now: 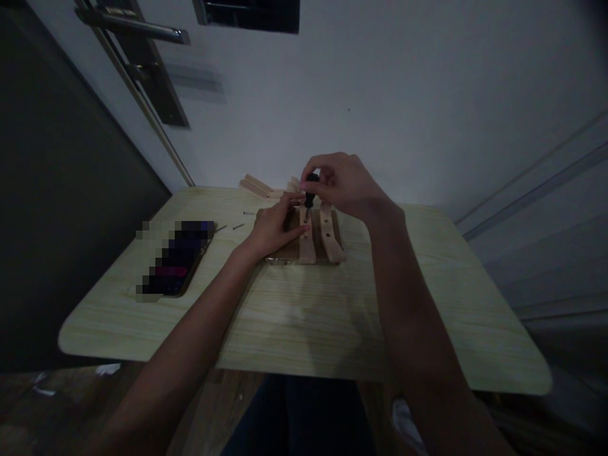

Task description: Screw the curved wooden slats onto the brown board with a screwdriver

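Observation:
My right hand (339, 183) is closed round the black handle of a screwdriver (311, 195), which stands nearly upright. Its tip meets a pale wooden strip (306, 250) at one of the holes, though any screw head there is too small to make out. With thumb and fingers spread apart, my left hand (275, 229) lies over the left side of the work, the thumb resting on that same strip. A second holed wooden strip (327, 231) lies alongside on the right. Both rest on a flat brown board (282, 256) with a shiny front edge.
More pale wooden pieces (256, 185) lie behind the board, near the white door (403, 95). A few loose screws (238, 226) are left of my left hand. A phone (183, 259), partly pixelated, lies on the left of the wood-patterned table (294, 323). A door handle (142, 28) juts out above.

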Available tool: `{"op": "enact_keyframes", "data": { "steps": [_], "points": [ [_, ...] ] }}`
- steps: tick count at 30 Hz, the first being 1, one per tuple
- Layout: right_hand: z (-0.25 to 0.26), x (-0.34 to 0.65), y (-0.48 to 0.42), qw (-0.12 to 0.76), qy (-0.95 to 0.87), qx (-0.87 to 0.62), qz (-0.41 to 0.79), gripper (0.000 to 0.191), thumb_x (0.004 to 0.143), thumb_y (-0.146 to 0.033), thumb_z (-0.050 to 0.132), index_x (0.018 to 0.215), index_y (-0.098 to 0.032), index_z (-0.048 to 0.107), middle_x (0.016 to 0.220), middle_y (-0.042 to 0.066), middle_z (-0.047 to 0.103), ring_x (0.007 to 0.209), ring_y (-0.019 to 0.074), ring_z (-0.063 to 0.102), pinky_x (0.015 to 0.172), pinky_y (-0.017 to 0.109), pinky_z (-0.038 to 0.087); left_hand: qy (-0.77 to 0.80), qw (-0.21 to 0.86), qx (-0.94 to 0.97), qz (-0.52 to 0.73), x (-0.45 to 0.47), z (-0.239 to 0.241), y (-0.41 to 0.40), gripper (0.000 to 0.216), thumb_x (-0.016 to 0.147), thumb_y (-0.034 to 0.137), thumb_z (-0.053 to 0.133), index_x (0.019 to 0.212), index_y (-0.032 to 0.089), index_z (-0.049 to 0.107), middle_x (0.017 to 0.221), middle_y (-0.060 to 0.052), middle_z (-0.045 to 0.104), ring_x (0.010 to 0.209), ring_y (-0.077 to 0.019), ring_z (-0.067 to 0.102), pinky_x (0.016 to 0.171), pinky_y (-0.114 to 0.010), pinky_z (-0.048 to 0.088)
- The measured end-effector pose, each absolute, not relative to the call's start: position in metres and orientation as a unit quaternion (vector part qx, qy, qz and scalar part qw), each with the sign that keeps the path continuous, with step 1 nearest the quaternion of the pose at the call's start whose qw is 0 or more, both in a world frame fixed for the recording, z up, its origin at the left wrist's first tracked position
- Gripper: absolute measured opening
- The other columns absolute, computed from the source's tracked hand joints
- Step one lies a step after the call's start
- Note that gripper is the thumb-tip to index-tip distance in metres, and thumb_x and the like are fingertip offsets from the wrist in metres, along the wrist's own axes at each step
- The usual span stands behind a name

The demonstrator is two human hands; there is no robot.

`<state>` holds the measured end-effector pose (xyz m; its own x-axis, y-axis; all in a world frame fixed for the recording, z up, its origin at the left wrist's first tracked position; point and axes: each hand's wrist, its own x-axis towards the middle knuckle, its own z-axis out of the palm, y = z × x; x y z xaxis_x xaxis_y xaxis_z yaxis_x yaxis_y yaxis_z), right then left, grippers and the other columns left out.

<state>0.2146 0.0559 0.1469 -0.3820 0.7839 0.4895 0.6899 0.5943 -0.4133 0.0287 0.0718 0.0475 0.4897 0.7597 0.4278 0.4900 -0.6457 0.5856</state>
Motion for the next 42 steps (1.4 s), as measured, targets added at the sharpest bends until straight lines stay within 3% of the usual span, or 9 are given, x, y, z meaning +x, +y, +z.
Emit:
{"op": "enact_keyframes", "data": {
  "steps": [6, 11, 17, 21, 25, 32, 36, 42],
  "points": [
    [0.143, 0.227, 0.061, 0.350, -0.813, -0.453, 0.105, 0.025, 0.088, -0.027, 0.055, 0.103, -0.019, 0.073, 0.080, 0.004, 0.070, 0.078, 0.0181, 0.064, 0.073, 0.033, 0.050, 0.363, 0.205, 0.844, 0.337, 0.028, 0.048, 0.072, 0.060, 0.082, 0.043, 0.068, 0.132, 0.029, 0.038, 0.133, -0.010, 0.063, 0.121, -0.0277, 0.062, 0.097, -0.045, 0.051],
    [0.143, 0.225, 0.062, 0.367, -0.813, -0.444, 0.083, 0.016, 0.081, -0.027, 0.065, 0.092, -0.018, 0.073, 0.093, 0.006, 0.070, 0.077, 0.0162, 0.064, 0.075, 0.033, 0.051, 0.363, 0.208, 0.843, 0.339, 0.028, 0.049, 0.071, 0.059, 0.082, 0.042, 0.067, 0.132, 0.027, 0.038, 0.133, -0.011, 0.063, 0.120, -0.0277, 0.063, 0.096, -0.045, 0.052],
    [0.140, 0.215, 0.065, 0.362, -0.788, -0.492, 0.078, 0.015, 0.077, -0.031, 0.073, 0.081, -0.018, 0.069, 0.080, 0.004, 0.066, 0.076, 0.0182, 0.061, 0.073, 0.035, 0.050, 0.371, 0.200, 0.842, 0.335, 0.028, 0.050, 0.071, 0.063, 0.080, 0.046, 0.068, 0.132, 0.027, 0.039, 0.131, -0.011, 0.064, 0.117, -0.0291, 0.065, 0.096, -0.048, 0.052],
    [0.143, 0.211, 0.060, 0.367, -0.790, -0.481, 0.098, 0.015, 0.077, -0.026, 0.074, 0.089, -0.018, 0.069, 0.081, 0.003, 0.067, 0.075, 0.0176, 0.061, 0.074, 0.034, 0.051, 0.376, 0.203, 0.839, 0.336, 0.028, 0.048, 0.073, 0.063, 0.079, 0.046, 0.068, 0.132, 0.027, 0.039, 0.131, -0.011, 0.064, 0.118, -0.0291, 0.064, 0.097, -0.048, 0.052],
    [0.145, 0.213, 0.061, 0.361, -0.814, -0.438, 0.121, 0.009, 0.082, -0.023, 0.068, 0.088, -0.020, 0.073, 0.088, 0.004, 0.072, 0.086, 0.0183, 0.065, 0.083, 0.034, 0.051, 0.371, 0.206, 0.840, 0.338, 0.028, 0.048, 0.073, 0.063, 0.080, 0.045, 0.067, 0.133, 0.028, 0.038, 0.132, -0.010, 0.064, 0.117, -0.0276, 0.064, 0.097, -0.047, 0.052],
    [0.144, 0.222, 0.058, 0.353, -0.825, -0.421, 0.132, 0.024, 0.086, -0.025, 0.062, 0.105, -0.018, 0.075, 0.107, 0.009, 0.073, 0.096, 0.0210, 0.066, 0.087, 0.037, 0.052, 0.367, 0.210, 0.842, 0.334, 0.029, 0.052, 0.070, 0.062, 0.081, 0.044, 0.066, 0.134, 0.027, 0.038, 0.133, -0.011, 0.064, 0.117, -0.0280, 0.064, 0.097, -0.046, 0.052],
    [0.148, 0.222, 0.054, 0.343, -0.823, -0.437, 0.118, 0.024, 0.084, -0.024, 0.062, 0.105, -0.022, 0.074, 0.100, 0.005, 0.074, 0.090, 0.0190, 0.066, 0.082, 0.035, 0.052, 0.365, 0.212, 0.842, 0.337, 0.028, 0.049, 0.072, 0.062, 0.081, 0.044, 0.067, 0.134, 0.029, 0.038, 0.133, -0.009, 0.063, 0.119, -0.0276, 0.063, 0.097, -0.045, 0.052],
    [0.147, 0.221, 0.063, 0.355, -0.797, -0.483, 0.068, 0.013, 0.079, -0.032, 0.072, 0.083, -0.020, 0.075, 0.084, 0.006, 0.070, 0.083, 0.0209, 0.064, 0.079, 0.037, 0.051, 0.373, 0.211, 0.841, 0.329, 0.028, 0.049, 0.071, 0.062, 0.081, 0.044, 0.066, 0.134, 0.029, 0.038, 0.133, -0.009, 0.063, 0.119, -0.0269, 0.063, 0.098, -0.044, 0.051]
  ]
}}
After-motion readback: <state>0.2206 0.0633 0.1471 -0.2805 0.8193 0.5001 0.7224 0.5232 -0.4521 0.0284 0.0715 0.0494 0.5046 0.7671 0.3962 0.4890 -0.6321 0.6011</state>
